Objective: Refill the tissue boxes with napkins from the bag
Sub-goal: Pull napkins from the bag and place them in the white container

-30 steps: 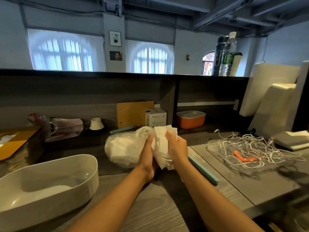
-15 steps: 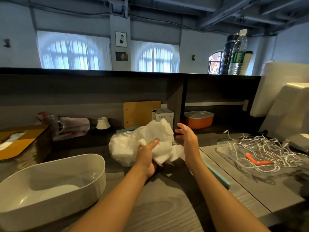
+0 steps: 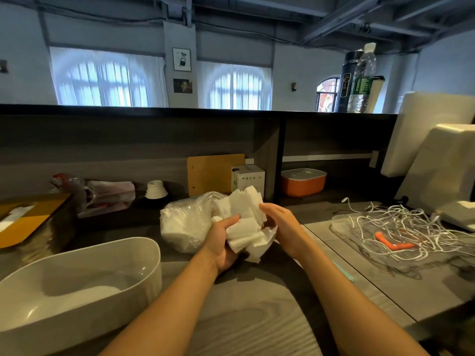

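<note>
right hand (image 3: 281, 228) now back against crumpled white paper napkins (image 3: 245, 222), fingers relaxed | left hand (image 3: 223, 244) grips napkins, just right of clear plastic bag (image 3: 186, 222) | white oval plastic tub (image 3: 77, 286) left of bag

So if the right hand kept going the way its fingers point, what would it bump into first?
The right hand points left and a little away, so it would most likely meet the bunch of napkins held by the left hand first. It already looks very close, perhaps touching; depth is hard to judge.
</note>
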Demonstrator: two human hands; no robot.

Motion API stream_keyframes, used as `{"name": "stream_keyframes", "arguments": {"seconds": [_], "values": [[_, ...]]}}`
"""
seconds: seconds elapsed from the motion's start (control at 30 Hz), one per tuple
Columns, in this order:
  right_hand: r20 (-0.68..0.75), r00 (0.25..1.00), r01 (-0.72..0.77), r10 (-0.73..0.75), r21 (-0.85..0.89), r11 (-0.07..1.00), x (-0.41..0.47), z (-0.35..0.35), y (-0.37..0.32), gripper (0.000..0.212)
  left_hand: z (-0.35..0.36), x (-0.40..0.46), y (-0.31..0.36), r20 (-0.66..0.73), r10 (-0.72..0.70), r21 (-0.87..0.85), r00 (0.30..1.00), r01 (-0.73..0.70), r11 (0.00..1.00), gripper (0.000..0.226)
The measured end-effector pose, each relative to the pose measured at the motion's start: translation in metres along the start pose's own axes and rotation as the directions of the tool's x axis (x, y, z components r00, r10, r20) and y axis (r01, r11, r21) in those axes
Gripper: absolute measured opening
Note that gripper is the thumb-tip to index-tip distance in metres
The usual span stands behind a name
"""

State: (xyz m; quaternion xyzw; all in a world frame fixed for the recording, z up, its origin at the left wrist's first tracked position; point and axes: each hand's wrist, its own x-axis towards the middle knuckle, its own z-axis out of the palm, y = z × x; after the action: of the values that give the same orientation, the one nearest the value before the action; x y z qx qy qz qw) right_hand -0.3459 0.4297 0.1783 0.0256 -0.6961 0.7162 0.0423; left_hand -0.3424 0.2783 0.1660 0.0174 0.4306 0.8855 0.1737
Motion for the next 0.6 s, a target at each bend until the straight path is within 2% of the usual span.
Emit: {"name": "stream_keyframes", "arguments": {"seconds": [0.07, 0.27, 0.33, 0.47, 0.53, 0.6], "values": [[-0.081, 0.995, 0.062, -0.065, -0.039, 0.997, 0.002, -0.002, -0.001, 0.013, 0.000, 0.001, -0.001, 0.003, -0.010, 0.028, 1.000, 0.010, 1.000, 0.030], [-0.257, 0.965, 0.081, -0.053, 0.100, 0.992, 0.000, -0.004, -0.007, 0.014, 0.003, 0.002, -0.002, -0.028, -0.026, 0.021, 0.999, 0.027, 0.999, 0.022], [-0.305, 0.950, 0.113, -0.067, 0.134, 0.985, -0.001, -0.006, -0.010, 0.012, 0.005, 0.002, -0.002, -0.052, -0.022, 0.034, 0.998, 0.024, 0.999, 0.028], [-0.247, 0.968, 0.082, -0.041, 0.155, 0.985, -0.002, -0.002, -0.011, 0.004, 0.005, 0.002, -0.005, -0.084, 0.002, 0.078, 0.996, 0.004, 0.997, 0.039], [-0.191, 0.979, 0.083, -0.067, 0.080, 0.993, -0.002, -0.002, -0.009, 0.008, 0.005, 0.003, -0.006, -0.083, 0.008, 0.093, 0.997, -0.001, 0.996, 0.038], [-0.199, 0.975, 0.104, -0.097, 0.027, 0.994, -0.002, -0.003, -0.008, 0.014, 0.006, 0.003, -0.006, -0.076, 0.000, 0.100, 0.997, 0.008, 0.995, 0.037]]}}
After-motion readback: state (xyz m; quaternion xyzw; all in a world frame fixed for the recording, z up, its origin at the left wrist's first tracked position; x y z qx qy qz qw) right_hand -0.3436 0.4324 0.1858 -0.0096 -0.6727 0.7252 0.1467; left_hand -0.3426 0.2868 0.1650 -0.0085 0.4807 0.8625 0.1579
